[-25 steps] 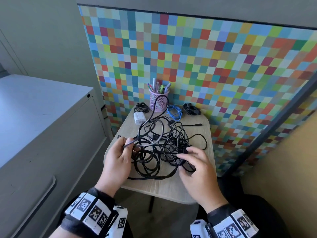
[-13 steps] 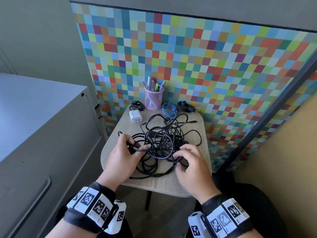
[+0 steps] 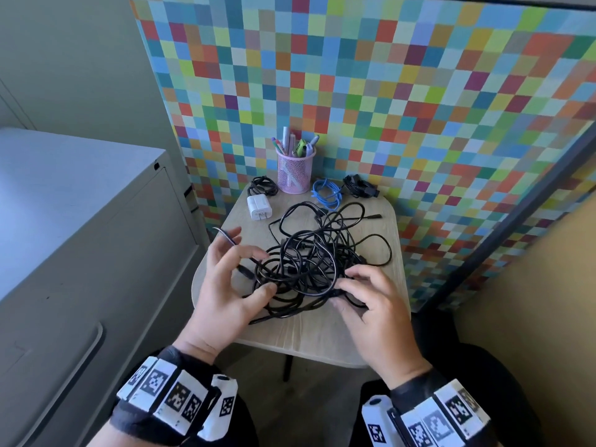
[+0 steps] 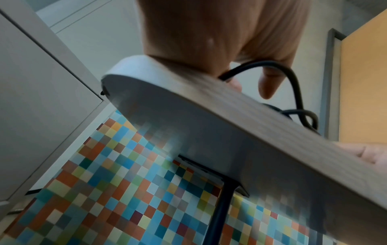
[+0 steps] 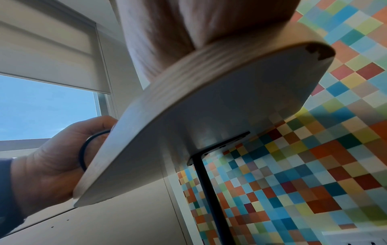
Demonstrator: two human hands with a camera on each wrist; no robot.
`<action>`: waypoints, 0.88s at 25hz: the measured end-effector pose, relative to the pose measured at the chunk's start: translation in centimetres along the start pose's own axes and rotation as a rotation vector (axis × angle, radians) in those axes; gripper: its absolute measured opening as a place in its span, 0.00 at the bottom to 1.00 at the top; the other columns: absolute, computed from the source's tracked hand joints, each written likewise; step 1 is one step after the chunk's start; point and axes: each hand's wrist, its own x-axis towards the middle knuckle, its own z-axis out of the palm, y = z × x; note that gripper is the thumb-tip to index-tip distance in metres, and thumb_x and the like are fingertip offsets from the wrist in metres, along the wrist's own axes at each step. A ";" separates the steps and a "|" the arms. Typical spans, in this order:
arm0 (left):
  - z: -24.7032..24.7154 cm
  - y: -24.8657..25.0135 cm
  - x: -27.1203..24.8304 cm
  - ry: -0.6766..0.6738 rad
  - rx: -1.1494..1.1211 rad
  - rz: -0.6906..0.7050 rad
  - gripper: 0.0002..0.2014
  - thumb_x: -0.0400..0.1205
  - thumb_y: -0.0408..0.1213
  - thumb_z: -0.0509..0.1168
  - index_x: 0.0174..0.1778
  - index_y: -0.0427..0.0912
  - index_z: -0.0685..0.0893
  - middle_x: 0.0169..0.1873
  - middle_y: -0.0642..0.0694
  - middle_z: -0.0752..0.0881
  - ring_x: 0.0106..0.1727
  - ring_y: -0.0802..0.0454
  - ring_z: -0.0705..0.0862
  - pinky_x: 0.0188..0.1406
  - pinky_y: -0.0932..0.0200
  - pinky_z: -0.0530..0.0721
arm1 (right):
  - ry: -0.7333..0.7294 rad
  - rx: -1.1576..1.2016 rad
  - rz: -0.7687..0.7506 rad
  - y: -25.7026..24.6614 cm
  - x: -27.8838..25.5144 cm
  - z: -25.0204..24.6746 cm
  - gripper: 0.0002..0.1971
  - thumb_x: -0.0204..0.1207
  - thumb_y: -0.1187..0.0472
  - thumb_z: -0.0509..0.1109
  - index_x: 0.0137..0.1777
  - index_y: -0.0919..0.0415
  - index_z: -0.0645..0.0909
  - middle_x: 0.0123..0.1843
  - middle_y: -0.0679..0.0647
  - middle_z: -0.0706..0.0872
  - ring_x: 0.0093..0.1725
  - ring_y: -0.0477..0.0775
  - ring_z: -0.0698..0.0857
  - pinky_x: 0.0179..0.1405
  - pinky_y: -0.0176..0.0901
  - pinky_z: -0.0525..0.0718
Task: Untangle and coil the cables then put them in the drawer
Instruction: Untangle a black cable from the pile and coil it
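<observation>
Hands at a tangle of black cables on a small table.
Head view: left hand (image 3: pixel 225 285) spread, a cable strand threaded between its fingers; right hand (image 3: pixel 371 304) pinching a strand at the edge of the tangle of cables (image 3: pixel 309 262), mid-table (image 3: pixel 322 333). Left wrist view: fingers (image 4: pixel 270 82) hooked loosely round a cable loop. Right wrist view: own fingers hidden behind the tabletop.

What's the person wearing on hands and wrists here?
Both hands are bare: left hand, right hand. Each wrist carries a black fabric wrist band ringed with white square tiles printed with black fiducial markers, plus a white camera housing on the inner side. Dark sleeves sit behind the bands.
</observation>
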 end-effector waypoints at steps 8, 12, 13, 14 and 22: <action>1.1 0.6 -1.3 0.055 0.094 0.164 0.16 0.68 0.61 0.81 0.30 0.53 0.90 0.34 0.52 0.77 0.36 0.57 0.78 0.36 0.69 0.75 | 0.029 -0.052 0.003 0.0 -0.1 0.3 0.14 0.70 0.60 0.85 0.56 0.57 0.94 0.49 0.47 0.86 0.50 0.51 0.86 0.49 0.49 0.88; 1.9 1.0 -1.0 0.146 0.176 0.000 0.12 0.83 0.61 0.69 0.59 0.63 0.87 0.21 0.50 0.78 0.22 0.56 0.75 0.27 0.65 0.76 | 0.046 -0.073 0.016 -0.1 -0.1 0.3 0.14 0.68 0.59 0.87 0.54 0.57 0.95 0.48 0.47 0.82 0.49 0.50 0.83 0.49 0.40 0.84; 2.1 1.0 -1.1 0.173 0.157 -0.031 0.16 0.85 0.61 0.64 0.66 0.64 0.83 0.20 0.48 0.78 0.21 0.56 0.75 0.25 0.61 0.77 | 0.047 -0.075 0.018 -0.1 -0.1 0.4 0.15 0.67 0.59 0.88 0.54 0.57 0.95 0.47 0.47 0.81 0.48 0.49 0.83 0.48 0.40 0.85; 2.1 0.9 -1.3 0.185 0.115 -0.033 0.19 0.87 0.61 0.60 0.72 0.63 0.80 0.20 0.47 0.78 0.20 0.56 0.75 0.25 0.59 0.78 | 0.044 -0.078 0.019 -0.1 0.0 0.4 0.15 0.67 0.59 0.88 0.54 0.56 0.95 0.47 0.46 0.81 0.48 0.49 0.82 0.46 0.41 0.86; 2.2 0.8 -0.9 -0.045 0.511 0.346 0.12 0.81 0.61 0.71 0.45 0.59 0.94 0.41 0.66 0.88 0.43 0.60 0.82 0.43 0.56 0.86 | -0.007 -0.012 0.034 -0.3 0.2 0.3 0.12 0.72 0.47 0.81 0.52 0.50 0.94 0.41 0.40 0.81 0.38 0.45 0.83 0.34 0.49 0.86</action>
